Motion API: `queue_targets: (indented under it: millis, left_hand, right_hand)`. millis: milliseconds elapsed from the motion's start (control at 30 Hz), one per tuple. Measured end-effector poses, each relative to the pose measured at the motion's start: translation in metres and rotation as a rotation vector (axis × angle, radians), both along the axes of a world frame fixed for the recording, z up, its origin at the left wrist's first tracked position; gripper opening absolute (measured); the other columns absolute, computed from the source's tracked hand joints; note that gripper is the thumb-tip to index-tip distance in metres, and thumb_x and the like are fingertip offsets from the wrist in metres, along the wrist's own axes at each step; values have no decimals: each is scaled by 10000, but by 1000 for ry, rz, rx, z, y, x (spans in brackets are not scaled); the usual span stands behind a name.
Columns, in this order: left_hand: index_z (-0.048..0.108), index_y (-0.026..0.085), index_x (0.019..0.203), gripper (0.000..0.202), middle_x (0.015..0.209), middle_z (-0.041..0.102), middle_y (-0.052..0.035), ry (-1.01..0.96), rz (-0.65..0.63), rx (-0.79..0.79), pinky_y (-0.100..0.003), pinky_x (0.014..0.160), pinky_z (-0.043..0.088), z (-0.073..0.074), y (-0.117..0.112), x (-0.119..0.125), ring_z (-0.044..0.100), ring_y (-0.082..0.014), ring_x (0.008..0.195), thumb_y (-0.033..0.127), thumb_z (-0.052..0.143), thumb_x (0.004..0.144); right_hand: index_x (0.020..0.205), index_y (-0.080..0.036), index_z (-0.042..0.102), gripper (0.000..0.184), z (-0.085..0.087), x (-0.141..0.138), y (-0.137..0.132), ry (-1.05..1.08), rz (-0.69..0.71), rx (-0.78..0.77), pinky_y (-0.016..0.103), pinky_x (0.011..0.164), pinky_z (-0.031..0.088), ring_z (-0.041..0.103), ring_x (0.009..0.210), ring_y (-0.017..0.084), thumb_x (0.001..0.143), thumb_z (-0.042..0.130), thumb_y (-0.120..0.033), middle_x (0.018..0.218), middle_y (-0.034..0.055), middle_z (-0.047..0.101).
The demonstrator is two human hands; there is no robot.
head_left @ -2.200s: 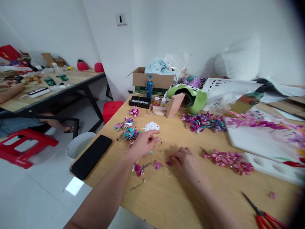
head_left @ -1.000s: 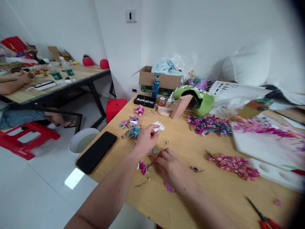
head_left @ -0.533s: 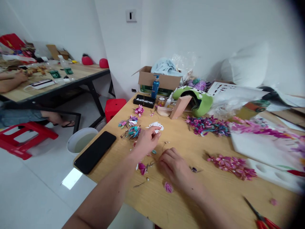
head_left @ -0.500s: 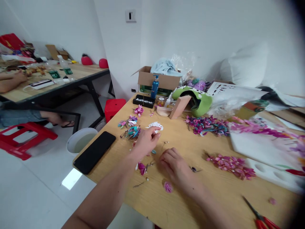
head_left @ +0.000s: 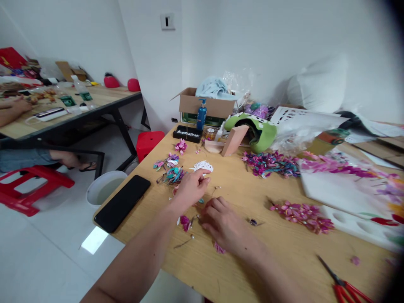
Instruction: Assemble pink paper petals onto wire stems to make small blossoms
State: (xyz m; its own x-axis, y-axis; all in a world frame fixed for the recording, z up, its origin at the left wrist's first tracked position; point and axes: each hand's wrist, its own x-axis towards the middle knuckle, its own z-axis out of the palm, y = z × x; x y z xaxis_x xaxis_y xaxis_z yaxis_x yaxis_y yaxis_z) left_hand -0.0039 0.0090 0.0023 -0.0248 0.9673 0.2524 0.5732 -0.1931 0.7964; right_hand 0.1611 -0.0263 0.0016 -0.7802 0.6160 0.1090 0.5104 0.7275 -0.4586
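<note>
My left hand [head_left: 188,190] hovers low over the wooden table [head_left: 252,261], thumb and fingers pinched together just below a heap of white paper petals [head_left: 202,166]; what it pinches is too small to make out. My right hand [head_left: 222,224] rests knuckles-up on the table with its fingers curled under. Small pink flower pieces [head_left: 184,222] lie by its fingertips, and another pink piece [head_left: 219,248] sits under the wrist. A cluster of teal and pink petals [head_left: 173,174] lies left of my left hand.
A black phone [head_left: 121,203] lies near the table's left edge. A pink petal pile [head_left: 303,211], a purple pile [head_left: 268,162], a white tray [head_left: 347,198] and red scissors [head_left: 344,286] are to the right. A basin [head_left: 102,189] stands on the floor. Another person's arm [head_left: 11,111] rests on the far table.
My right hand has slid left toward my left hand and now rests by the pink flower pieces. My left hand has closed into a pinch near the white petals.
</note>
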Motion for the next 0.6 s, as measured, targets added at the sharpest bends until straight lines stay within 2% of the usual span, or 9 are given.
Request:
queue_targets:
  millis: [167,367,500,600]
  left_hand:
    - [639,166,1069,277,574,528,36,14,7,-9,-214,491,304,2,0,0,399,-93,475,232,503,837]
    - [636,166,1070,277,583,553,29,28,1,-7,-216,506,323,-5,1,0,433,-100,496,225,505,833]
    - [631,165,1071,278,610,564,22,-39,-17,-26,-209,504,346,-12,4,0,463,-102,517,237,507,833]
    - [640,150,1039,267,681,609,-6,-145,-78,-66,-208,543,396,-9,4,0,527,-113,587,257,523,825]
  right_hand:
    - [797,-164,593,125,-9,-6,-4,-42,-31,46,383,760,448,472,879,245,812,638,-280,887,79,564]
    - [785,-135,581,96,-27,-14,-2,-79,-53,116,385,745,448,477,845,244,864,526,-124,863,106,572]
    - [783,-160,509,127,-28,-6,1,68,-105,50,360,706,436,472,815,227,876,464,-86,855,95,539]
    - [800,-186,453,144,-22,3,4,264,-148,-13,342,713,420,466,821,211,889,405,-83,864,76,513]
